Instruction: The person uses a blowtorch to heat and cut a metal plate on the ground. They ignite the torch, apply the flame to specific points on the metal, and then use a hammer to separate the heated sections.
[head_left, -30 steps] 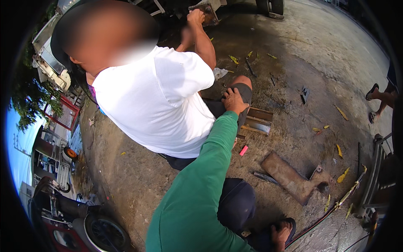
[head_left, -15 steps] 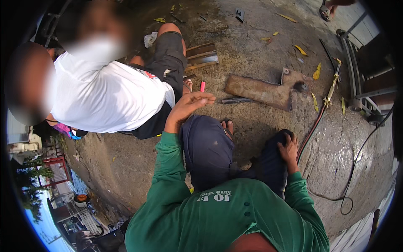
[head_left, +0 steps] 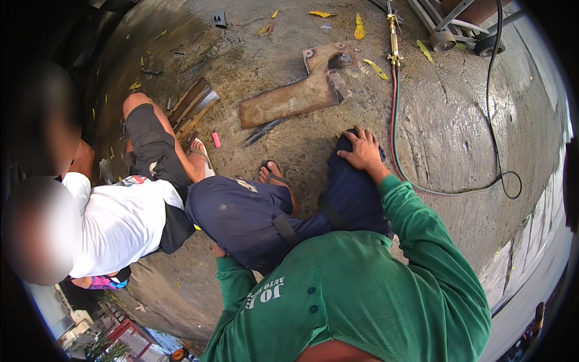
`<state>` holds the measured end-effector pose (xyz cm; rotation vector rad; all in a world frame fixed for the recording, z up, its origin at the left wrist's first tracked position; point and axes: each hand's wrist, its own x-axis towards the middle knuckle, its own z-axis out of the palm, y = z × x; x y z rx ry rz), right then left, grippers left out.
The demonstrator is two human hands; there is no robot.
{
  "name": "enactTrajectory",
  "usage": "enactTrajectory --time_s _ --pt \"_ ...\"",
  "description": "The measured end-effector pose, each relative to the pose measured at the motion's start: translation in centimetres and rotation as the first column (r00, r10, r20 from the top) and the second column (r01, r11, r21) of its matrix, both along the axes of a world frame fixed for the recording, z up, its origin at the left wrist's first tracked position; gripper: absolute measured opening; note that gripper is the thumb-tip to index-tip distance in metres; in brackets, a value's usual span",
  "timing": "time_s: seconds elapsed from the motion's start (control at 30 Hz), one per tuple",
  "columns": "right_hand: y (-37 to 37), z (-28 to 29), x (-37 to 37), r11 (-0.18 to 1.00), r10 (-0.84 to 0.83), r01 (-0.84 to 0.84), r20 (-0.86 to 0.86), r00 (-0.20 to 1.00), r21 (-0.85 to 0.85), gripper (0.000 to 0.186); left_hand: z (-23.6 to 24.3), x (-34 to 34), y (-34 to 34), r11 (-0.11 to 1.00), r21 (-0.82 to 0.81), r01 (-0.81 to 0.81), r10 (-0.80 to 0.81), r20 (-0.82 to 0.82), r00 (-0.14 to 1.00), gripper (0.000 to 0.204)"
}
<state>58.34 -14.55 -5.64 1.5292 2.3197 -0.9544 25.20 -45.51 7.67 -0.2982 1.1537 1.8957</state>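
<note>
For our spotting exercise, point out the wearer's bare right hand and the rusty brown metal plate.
Wearer's bare right hand (head_left: 365,153): head view, back of the hand.
Rusty brown metal plate (head_left: 292,102): head view, middle of its long arm.

Left grip (head_left: 218,250) mostly hiding behind the navy trouser leg (head_left: 238,217), co-worker's head (head_left: 42,232) blurring out, wheeled cart (head_left: 453,15) and black cable (head_left: 499,24) running past the upper edge, orange wheel (head_left: 179,355) being cut off below.
</note>
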Motion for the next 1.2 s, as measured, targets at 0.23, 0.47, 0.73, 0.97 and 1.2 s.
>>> enactTrajectory --time_s 0.23,0.47,0.73,0.97,1.2 --pt "0.5 -0.1 0.1 0.998 -0.057 0.057 -0.022 0.998 -0.013 0.071 4.6 -0.7 1.5 0.963 -0.263 0.063 -0.182 -0.458 0.87 0.072" --pt "0.7 -0.1 0.2 0.998 -0.058 0.057 -0.026 0.998 -0.005 0.067 9.2 2.5 7.1 0.768 -0.622 -0.153 -0.633 -0.773 -0.037 0.051" --pt "0.6 -0.3 0.2 0.998 -0.057 0.058 -0.026 0.998 0.028 0.063 8.8 1.4 7.2 0.818 -0.574 -0.028 -0.572 -0.818 0.061 0.041" --pt "0.2 -0.9 -0.3 0.998 -0.052 0.054 -0.071 0.996 0.036 0.061 8.8 0.4 6.1 0.836 -0.549 -0.025 -0.546 -0.835 0.076 0.044" --pt "-0.3 -1.6 -0.4 0.996 -0.033 0.039 -0.072 0.997 0.085 0.06 8.8 0.0 5.6 0.844 -0.535 -0.035 -0.532 -0.844 0.064 0.046"
